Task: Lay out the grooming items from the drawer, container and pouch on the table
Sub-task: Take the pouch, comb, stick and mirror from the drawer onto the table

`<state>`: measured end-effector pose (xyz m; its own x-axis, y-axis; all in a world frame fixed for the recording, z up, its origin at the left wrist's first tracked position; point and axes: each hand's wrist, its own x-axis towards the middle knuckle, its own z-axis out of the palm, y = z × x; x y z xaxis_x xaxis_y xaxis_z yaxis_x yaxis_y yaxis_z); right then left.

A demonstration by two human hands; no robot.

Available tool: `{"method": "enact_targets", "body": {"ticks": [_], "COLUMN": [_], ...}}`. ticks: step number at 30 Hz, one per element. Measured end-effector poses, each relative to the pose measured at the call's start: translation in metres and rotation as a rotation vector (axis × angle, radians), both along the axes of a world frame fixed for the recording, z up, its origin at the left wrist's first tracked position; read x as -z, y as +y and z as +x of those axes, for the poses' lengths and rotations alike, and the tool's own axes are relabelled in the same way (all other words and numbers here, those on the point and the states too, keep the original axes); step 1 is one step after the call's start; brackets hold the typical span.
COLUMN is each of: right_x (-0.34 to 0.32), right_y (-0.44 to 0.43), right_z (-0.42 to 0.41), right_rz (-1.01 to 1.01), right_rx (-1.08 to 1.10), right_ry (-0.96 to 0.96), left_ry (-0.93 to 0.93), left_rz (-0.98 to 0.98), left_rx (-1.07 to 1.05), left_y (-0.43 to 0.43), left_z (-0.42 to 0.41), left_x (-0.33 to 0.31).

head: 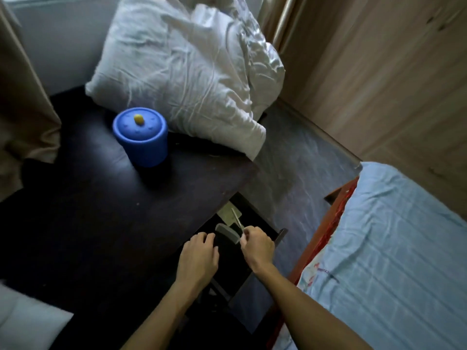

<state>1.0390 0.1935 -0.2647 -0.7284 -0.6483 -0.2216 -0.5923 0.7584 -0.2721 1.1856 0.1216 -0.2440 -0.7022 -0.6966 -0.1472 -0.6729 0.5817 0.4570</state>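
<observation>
Both my hands at the open drawer (249, 221), lower centre.

Dark table (101, 210) holds a lidded blue container (141, 140) and a white pillow (187, 72); bed at right. My right hand (256, 246) pinches a thin metal tool (237, 219), its type unclear; my left hand (199, 258) rests loosely curled, empty, on the table edge. Drawer contents murky.

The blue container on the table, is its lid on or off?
On. The blue container stands upright on the dark table, its lid with the yellow knob sitting flat across the top.
</observation>
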Motion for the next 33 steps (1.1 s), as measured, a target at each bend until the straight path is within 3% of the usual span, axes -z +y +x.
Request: {"method": "enact_targets", "body": {"ticks": [7,16,23,33], "right_x": [-0.038,-0.028,0.0,0.007], "right_y": [-0.066,-0.125,-0.16,-0.176], "right_z": [0.064,0.184,0.243,0.255], "right_rz": [-0.224,-0.147,-0.025,-0.023], "right_rx": [-0.337,-0.757,-0.875,-0.862], "right_ry": [-0.075,-0.241,-0.28,-0.222], "left_ry": [0.024,-0.077,-0.11,-0.109], "left_rz": [-0.111,-0.008,0.036,0.083], "left_rx": [-0.301,-0.639,-0.781,-0.769], "left_y": [-0.034,-0.03,-0.027,-0.04], "left_z": [0.079,0.205,0.243,0.234], "left_x": [-0.03,-0.017,-0.003,0.004]}}
